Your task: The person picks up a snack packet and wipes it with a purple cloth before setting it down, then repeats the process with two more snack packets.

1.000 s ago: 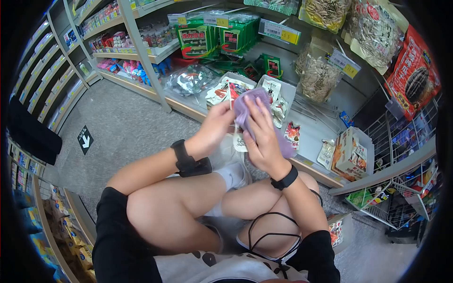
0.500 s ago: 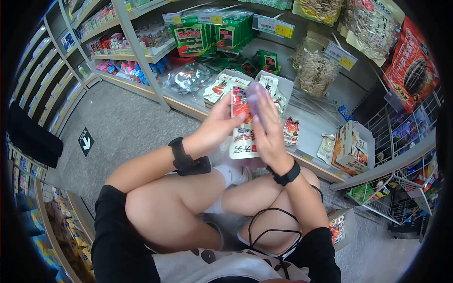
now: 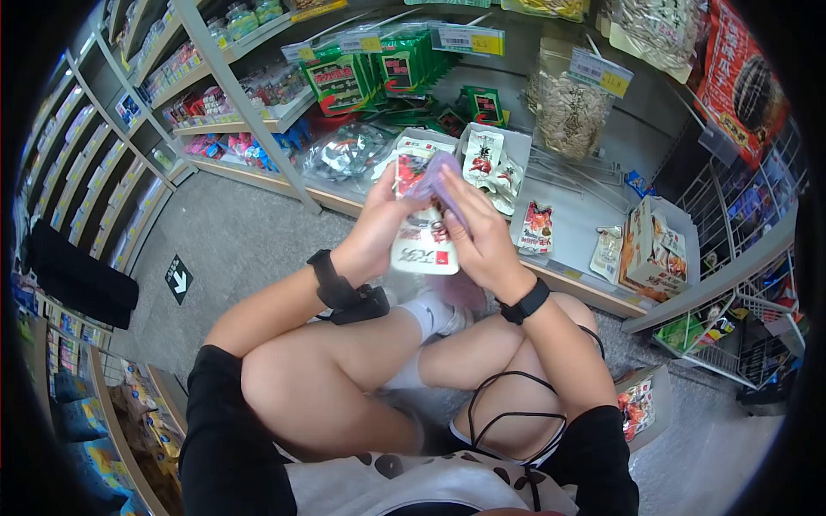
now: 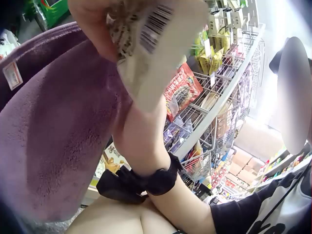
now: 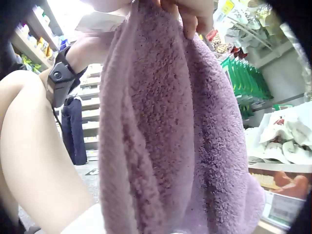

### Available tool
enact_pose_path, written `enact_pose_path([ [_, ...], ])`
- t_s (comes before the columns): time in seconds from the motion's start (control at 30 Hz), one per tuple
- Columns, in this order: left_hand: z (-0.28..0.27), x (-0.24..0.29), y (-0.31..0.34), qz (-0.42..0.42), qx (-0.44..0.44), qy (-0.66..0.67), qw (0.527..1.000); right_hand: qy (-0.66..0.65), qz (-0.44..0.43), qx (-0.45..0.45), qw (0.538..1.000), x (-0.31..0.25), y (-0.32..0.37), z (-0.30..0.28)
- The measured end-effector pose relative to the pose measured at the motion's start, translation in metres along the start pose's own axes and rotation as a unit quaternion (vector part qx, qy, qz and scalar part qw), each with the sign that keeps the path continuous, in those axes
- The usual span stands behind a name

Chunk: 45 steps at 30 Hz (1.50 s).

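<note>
A white and red snack packet (image 3: 423, 248) is pinched in the left hand (image 3: 372, 227), thumb across its front. The right hand (image 3: 484, 242) grips a purple cloth (image 3: 446, 167) against the packet's upper right part. In the left wrist view the packet's back (image 4: 155, 48) shows a barcode, and the cloth (image 4: 58, 126) hangs beside it with a small label. The right wrist view has the cloth (image 5: 165, 122) hanging in folds from the right hand's fingers (image 5: 190, 22); it hides most of the packet there.
On the low shelf stand two open boxes of packets (image 3: 503, 182), a loose red packet (image 3: 538, 225) and another box (image 3: 651, 249) at right. Green packs (image 3: 340, 83) hang behind. A wire rack (image 3: 718, 335) is at right; a box with red packets (image 3: 637, 408) lies beside the right knee.
The cloth has moved off the packet's front to its right side and upper edge, baring its printed face. Both hands have shifted slightly, and the head view has turned.
</note>
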State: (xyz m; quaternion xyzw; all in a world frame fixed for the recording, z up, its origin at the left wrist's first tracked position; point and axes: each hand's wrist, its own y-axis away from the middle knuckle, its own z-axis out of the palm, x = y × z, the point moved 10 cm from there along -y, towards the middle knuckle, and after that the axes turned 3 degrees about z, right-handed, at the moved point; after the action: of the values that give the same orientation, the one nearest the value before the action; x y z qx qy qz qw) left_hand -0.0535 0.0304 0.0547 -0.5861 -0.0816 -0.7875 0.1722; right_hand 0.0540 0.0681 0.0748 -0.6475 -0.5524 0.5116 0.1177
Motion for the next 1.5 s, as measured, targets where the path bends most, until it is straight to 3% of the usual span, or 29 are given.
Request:
enact_pose_path([
  [0.1, -0.005, 0.011, -0.001, 0.058, 0.047, -0.063, 0.995, -0.049, -0.009, 0.002, 0.999, -0.008, 0.003, 0.001],
  [0.23, 0.001, 0.014, -0.002, 0.054, 0.062, -0.073, 0.994, -0.118, 0.012, 0.009, 0.993, 0.004, 0.003, -0.012],
  [0.27, 0.006, 0.015, 0.000, 0.054, 0.067, -0.059, 0.995, -0.115, 0.008, 0.054, 0.992, 0.005, 0.005, -0.020],
  [0.3, 0.010, 0.014, 0.000, 0.052, 0.064, -0.053, 0.995, -0.190, 0.085, 0.057, 0.976, 0.023, 0.008, -0.020],
  [0.37, 0.015, 0.012, -0.002, 0.047, 0.060, -0.042, 0.996, -0.337, 0.233, 0.059, 0.910, 0.058, 0.021, -0.010],
  [0.4, 0.018, 0.013, -0.004, 0.046, 0.050, -0.043, 0.997, -0.454, 0.225, 0.152, 0.849, 0.067, 0.021, -0.016],
  [0.5, 0.029, 0.022, -0.002, 0.072, 0.039, -0.087, 0.993, -0.569, 0.326, 0.181, 0.733, 0.103, 0.032, -0.017],
  [0.63, 0.043, 0.040, -0.003, 0.173, 0.009, -0.180, 0.968, -0.599, 0.357, 0.013, 0.717, 0.088, 0.036, 0.012],
  [0.67, 0.050, 0.043, 0.001, 0.182, -0.006, -0.187, 0.965, -0.578, 0.360, -0.007, 0.732, 0.081, 0.040, 0.018],
  [0.83, 0.058, 0.061, 0.002, 0.258, -0.033, -0.243, 0.935, -0.620, 0.317, -0.085, 0.712, 0.050, 0.035, 0.026],
  [0.87, 0.059, 0.058, 0.004, 0.235, -0.040, -0.186, 0.953, -0.628, 0.310, -0.103, 0.707, 0.047, 0.034, 0.029],
  [0.97, 0.057, 0.053, 0.005, 0.237, -0.065, -0.259, 0.934, -0.512, 0.211, -0.160, 0.817, 0.035, 0.033, 0.032],
  [1.0, 0.072, 0.060, 0.017, 0.257, -0.069, -0.305, 0.915, -0.457, 0.251, -0.119, 0.845, 0.039, 0.034, 0.027],
  [1.1, 0.102, 0.060, 0.039, 0.375, -0.190, -0.432, 0.798, -0.325, 0.186, -0.036, 0.927, 0.043, 0.029, 0.005],
  [1.17, 0.097, 0.055, 0.032, 0.295, -0.182, -0.411, 0.844, -0.215, 0.121, 0.042, 0.968, 0.042, 0.025, -0.020],
  [1.23, 0.088, 0.044, 0.020, 0.242, -0.194, -0.401, 0.862, -0.087, 0.040, 0.125, 0.987, 0.028, 0.023, -0.050],
  [1.27, 0.098, 0.051, 0.024, 0.314, -0.225, -0.462, 0.798, -0.052, 0.033, 0.148, 0.987, 0.025, 0.024, -0.057],
  [1.4, 0.048, 0.031, -0.002, 0.199, -0.182, -0.348, 0.898, -0.030, 0.038, 0.135, 0.990, 0.024, 0.022, -0.065],
  [1.5, 0.061, 0.024, 0.006, 0.227, -0.228, -0.462, 0.826, -0.041, -0.002, 0.152, 0.987, 0.010, 0.024, -0.062],
])
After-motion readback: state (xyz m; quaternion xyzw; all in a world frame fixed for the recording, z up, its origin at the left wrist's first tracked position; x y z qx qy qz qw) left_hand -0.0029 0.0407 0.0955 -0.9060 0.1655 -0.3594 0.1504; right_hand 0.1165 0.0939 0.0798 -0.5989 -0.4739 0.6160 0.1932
